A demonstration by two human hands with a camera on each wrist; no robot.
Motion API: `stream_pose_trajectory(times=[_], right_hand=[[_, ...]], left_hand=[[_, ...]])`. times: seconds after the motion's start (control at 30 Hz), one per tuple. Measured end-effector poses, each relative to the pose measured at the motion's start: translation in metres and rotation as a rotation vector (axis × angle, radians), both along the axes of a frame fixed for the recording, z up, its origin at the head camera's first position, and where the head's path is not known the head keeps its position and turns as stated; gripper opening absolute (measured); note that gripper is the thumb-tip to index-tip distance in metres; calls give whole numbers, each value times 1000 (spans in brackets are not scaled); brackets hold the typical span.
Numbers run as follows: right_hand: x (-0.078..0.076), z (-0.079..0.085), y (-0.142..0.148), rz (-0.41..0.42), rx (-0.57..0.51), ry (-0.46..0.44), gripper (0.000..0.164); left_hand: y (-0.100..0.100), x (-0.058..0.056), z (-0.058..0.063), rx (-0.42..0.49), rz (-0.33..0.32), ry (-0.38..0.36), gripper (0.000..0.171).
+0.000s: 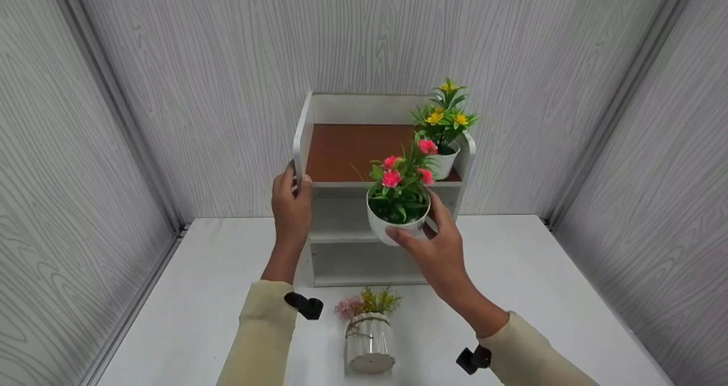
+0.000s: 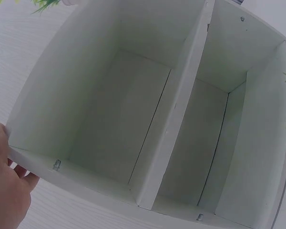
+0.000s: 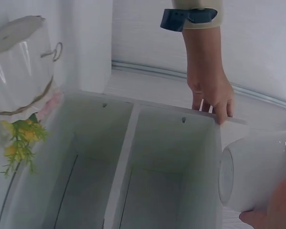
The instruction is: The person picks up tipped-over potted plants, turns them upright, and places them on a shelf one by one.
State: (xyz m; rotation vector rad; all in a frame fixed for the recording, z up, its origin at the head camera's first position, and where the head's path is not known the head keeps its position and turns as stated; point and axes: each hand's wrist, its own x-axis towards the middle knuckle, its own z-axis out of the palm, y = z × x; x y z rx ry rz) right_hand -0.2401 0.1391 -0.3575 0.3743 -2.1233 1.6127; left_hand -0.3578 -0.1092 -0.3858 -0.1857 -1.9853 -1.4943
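Note:
A small white shelf unit (image 1: pixel 385 185) with a brown top board stands against the back wall. My left hand (image 1: pixel 292 208) grips its left side panel near the front top corner, thumb at the front edge and fingers on the outer side. My right hand (image 1: pixel 445 255) holds a white pot with pink flowers (image 1: pixel 399 210) in front of the top board, thumb at the near side. In the right wrist view the white pot (image 3: pixel 257 169) is seen from its base, and its flowers are out of sight. Behind it, a white pot with yellow flowers (image 1: pixel 442 161) stands at the top board's right end.
On the white table (image 1: pixel 216 295), in front of the shelf unit, stands a pale vase (image 1: pixel 369 340) with pink and yellow flowers and twine round it. The lower compartments (image 2: pixel 124 109) face forward. Grey wood-grain walls (image 1: pixel 227 62) enclose the table at the back and sides.

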Motion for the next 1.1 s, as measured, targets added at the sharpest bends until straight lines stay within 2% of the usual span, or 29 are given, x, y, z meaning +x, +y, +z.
stream_pose_trajectory(times=[0.3,0.57,0.77,0.97,1.1], right_hand=[[-27,31,-14,-23,-33,-29,100],[-50,46,-26,-17,-93,-8,95],[-71,51,-35,-23,-123,-11,95],[-87,51,-43,-68,-70,-38,97],[-93,50,-42,-91,-51,-63,97]], left_hand=[[-2,0,2,24,-7,-1,55],[-1,-2,1,25,-2,-19,58],[0,-1,2,47,-13,-21,56],[0,1,1,65,-3,-6,55],[3,1,3,83,-2,-23,55]])
